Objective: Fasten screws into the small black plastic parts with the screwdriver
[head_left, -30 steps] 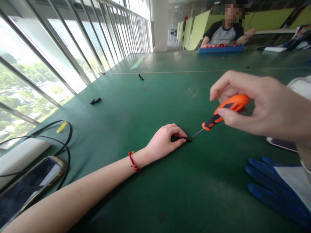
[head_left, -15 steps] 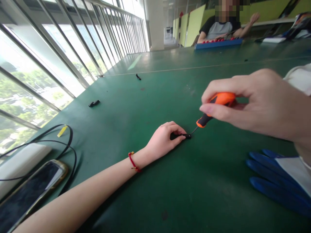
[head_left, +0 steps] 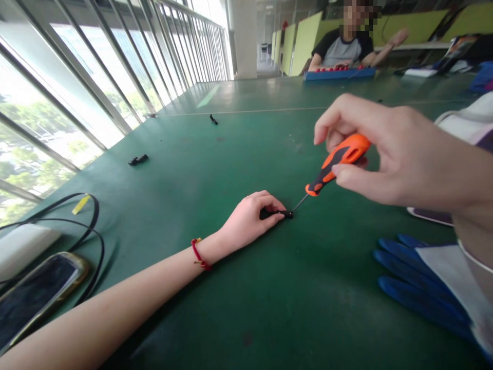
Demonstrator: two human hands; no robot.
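My left hand (head_left: 251, 218) rests on the green table (head_left: 231, 308) and pinches a small black part (head_left: 287, 214) between thumb and fingers. Above and to the right, my right hand (head_left: 389, 154) holds an orange and black screwdriver (head_left: 331, 163), thumb against the handle and index finger raised off it. The screwdriver slants down to the left, its thin shaft reaching the right end of the black part. Whether the tip sits in a screw is too small to tell.
Blue and grey gloves (head_left: 419, 277) lie at the right. At the left are a phone (head_left: 38, 293), a white box (head_left: 29, 249) and black cables. Two black pieces (head_left: 137, 160) (head_left: 213, 119) lie farther back. A person sits behind a blue tray (head_left: 339, 75).
My right hand's fingers have loosened around the screwdriver, the index finger lifting, and more of the handle shows. The whole view has shifted slightly, moving the scene left.
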